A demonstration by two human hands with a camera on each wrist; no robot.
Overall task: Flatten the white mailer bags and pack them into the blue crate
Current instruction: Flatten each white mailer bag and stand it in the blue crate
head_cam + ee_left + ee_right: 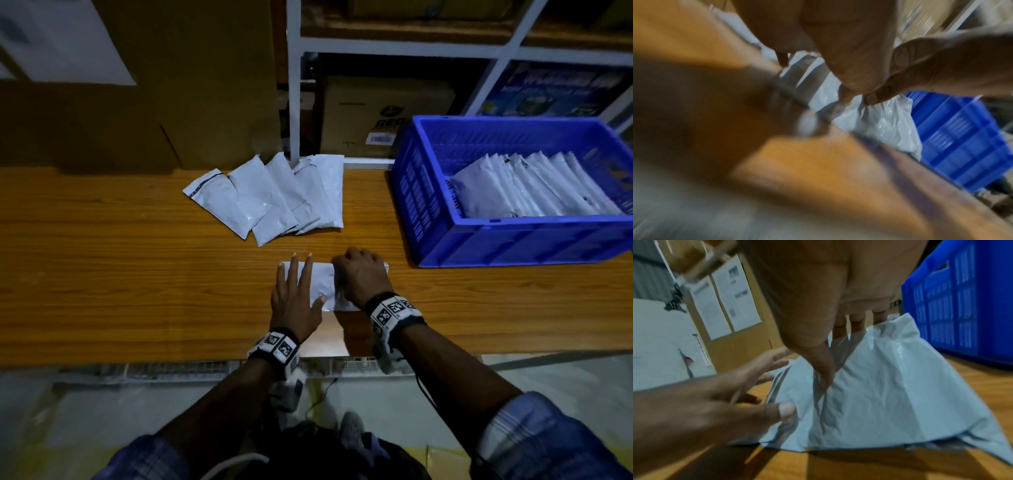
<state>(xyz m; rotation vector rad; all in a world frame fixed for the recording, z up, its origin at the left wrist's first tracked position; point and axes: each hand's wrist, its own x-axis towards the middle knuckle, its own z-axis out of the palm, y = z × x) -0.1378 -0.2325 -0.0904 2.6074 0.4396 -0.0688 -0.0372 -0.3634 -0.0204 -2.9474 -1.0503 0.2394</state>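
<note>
wooden surface (120, 274) carries everything. blue crate (513, 240) sits at the right end toward the back edge, holding a row of white mailer bags (534, 188) leaning on edge. loose pile of mailer bags (270, 195) lies overlapping at the back edge, mid-surface, well apart from the crate. one mailer bag (322, 284) lies flat near the front edge, just left of the crate. left hand (296, 298) rests on its left part, fingers straight and spread, pressing down. right hand (363, 274) is on its right part, fingers curled over the far edge, thumb pressed into the plastic, gripping the bag.
</note>
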